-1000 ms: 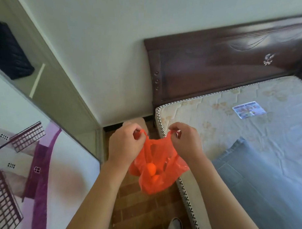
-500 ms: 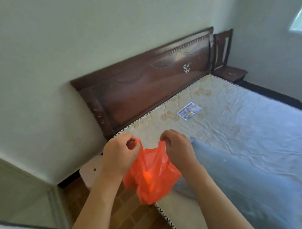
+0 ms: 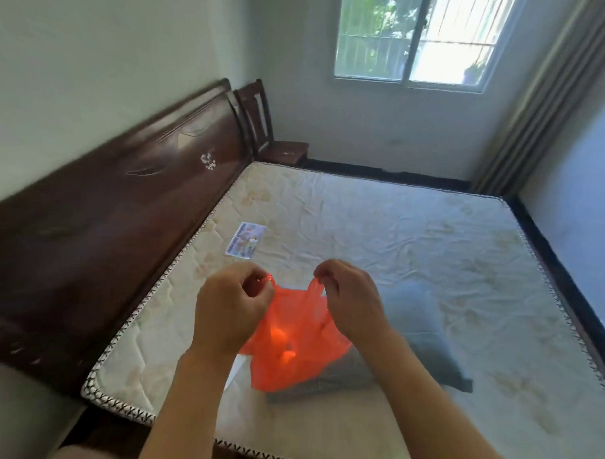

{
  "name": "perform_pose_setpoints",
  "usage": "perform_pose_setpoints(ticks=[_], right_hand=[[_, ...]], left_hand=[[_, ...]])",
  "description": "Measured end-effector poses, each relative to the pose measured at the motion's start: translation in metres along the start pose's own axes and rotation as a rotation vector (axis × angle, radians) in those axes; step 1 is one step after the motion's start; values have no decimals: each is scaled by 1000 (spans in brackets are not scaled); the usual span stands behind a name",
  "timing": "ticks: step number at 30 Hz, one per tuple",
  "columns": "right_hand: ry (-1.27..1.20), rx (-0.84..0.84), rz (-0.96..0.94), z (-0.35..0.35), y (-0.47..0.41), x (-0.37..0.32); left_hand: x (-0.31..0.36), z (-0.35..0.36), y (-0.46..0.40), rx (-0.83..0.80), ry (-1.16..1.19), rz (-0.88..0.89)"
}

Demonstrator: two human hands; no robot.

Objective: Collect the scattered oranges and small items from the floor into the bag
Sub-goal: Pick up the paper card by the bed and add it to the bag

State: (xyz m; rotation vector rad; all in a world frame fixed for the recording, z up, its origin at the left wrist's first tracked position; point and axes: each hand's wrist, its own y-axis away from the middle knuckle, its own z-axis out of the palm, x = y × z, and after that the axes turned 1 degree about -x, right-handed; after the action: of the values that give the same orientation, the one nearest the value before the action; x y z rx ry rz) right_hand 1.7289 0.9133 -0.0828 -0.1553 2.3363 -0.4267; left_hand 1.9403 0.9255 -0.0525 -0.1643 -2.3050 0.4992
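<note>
A translucent orange plastic bag [image 3: 293, 345] hangs between my two hands above the mattress. My left hand [image 3: 231, 306] pinches its left handle loop, and my right hand [image 3: 350, 296] pinches the right one. Through the thin plastic glow at least two oranges [image 3: 278, 336] near the bottom of the bag. The bag's lower part hangs in front of a grey-blue pillow. The floor where items lay is almost out of view.
A bare mattress [image 3: 414, 240] fills the middle, with a grey-blue pillow [image 3: 424, 340] and a small printed card [image 3: 245, 240] on it. A dark wooden headboard [image 3: 123, 202] runs along the left. A wooden chair [image 3: 273, 139] stands in the far corner under a window [image 3: 417, 37].
My view has swung right from the floor gap beside the bed to the whole mattress. Both hands kept hold of the bag's handles and carried it over the bed.
</note>
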Motion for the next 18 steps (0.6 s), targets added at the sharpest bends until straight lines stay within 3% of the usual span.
perform_pose_setpoints(ticks=[7, 18], right_hand=[[85, 218, 186, -54, 45, 20], [166, 417, 394, -166, 132, 68]], left_hand=[[43, 48, -5, -189, 133, 181], [157, 131, 30, -403, 269, 349]])
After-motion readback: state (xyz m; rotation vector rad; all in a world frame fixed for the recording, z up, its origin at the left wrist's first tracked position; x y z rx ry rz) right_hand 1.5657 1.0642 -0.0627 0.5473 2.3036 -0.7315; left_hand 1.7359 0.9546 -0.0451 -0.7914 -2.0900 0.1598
